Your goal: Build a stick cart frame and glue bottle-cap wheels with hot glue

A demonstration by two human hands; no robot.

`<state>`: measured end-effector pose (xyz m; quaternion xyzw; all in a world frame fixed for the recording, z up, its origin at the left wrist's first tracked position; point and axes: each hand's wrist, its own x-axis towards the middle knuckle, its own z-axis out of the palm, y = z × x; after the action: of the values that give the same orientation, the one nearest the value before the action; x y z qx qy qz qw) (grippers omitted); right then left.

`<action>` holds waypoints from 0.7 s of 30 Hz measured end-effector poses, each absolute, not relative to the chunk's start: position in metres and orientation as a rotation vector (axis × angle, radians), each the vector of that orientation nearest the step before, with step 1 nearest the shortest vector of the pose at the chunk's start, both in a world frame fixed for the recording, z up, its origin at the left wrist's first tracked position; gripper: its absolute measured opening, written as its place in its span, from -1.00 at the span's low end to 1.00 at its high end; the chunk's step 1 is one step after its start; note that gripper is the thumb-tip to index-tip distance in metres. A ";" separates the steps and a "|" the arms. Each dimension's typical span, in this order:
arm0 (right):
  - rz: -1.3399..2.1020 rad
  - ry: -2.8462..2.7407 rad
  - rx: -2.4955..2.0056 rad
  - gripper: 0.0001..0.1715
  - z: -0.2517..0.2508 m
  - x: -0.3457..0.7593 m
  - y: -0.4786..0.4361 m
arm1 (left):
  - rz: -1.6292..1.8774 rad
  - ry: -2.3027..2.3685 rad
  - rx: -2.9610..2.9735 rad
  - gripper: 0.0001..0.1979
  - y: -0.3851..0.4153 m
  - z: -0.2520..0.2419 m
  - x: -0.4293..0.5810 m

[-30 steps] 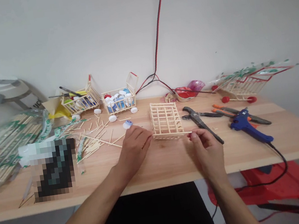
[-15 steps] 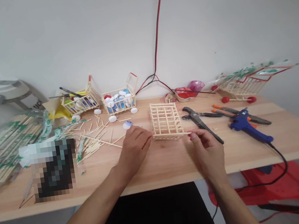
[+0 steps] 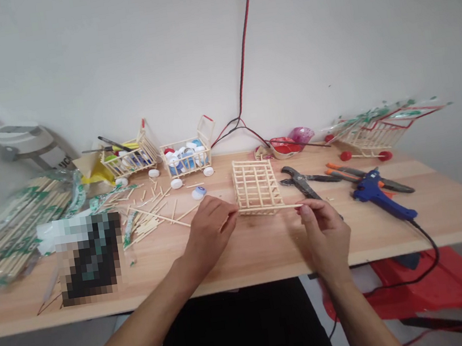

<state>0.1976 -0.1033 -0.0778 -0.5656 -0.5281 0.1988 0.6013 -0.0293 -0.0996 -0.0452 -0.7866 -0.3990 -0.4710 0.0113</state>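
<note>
A thin wooden stick runs level along the near edge of a small lattice basket built of such sticks. My right hand pinches the stick's right end between thumb and forefinger, just beyond the basket's corner. At the other end, my left hand has its fingertips closed on the stick's left end, beside the basket's near left corner. Whether the stick touches the basket I cannot tell. A blue and white bottle cap lies just beyond my left hand.
Pliers and a blue glue gun lie at right. Loose sticks and bagged sticks cover the left side. Behind stand a cap-filled stick cart, another cart and a red-wheeled cart.
My right hand has shifted slightly to the right, and more of the stick now shows past the basket's corner. The left hand stays almost in place; the view has turned a little.
</note>
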 end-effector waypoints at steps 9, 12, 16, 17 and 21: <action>0.062 -1.591 -1.128 -0.80 -0.055 0.196 -0.130 | -1.396 -1.297 -2.512 -0.89 -0.124 -0.054 -0.032; 0.008 -1.807 -1.083 -0.81 -0.050 0.183 -0.138 | -1.388 -1.307 -2.496 -0.87 -0.129 -0.057 -0.031; -0.007 -1.955 -1.067 -0.81 -0.056 0.161 -0.143 | -1.349 -1.304 -2.512 -0.88 -0.135 -0.061 -0.029; 0.000 -1.984 -1.072 -0.80 -0.059 0.156 -0.143 | -1.338 -1.304 -2.520 -0.88 -0.137 -0.062 -0.028; 0.059 -2.055 -1.114 -0.85 -0.066 0.144 -0.145 | -1.316 -1.281 -2.554 -0.87 -0.143 -0.064 -0.029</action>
<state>0.1443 -0.1446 -0.0663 -0.4385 -0.8089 0.0234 0.3909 -0.0289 -0.1431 -0.0644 -0.8119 -0.4071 -0.4185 -0.0020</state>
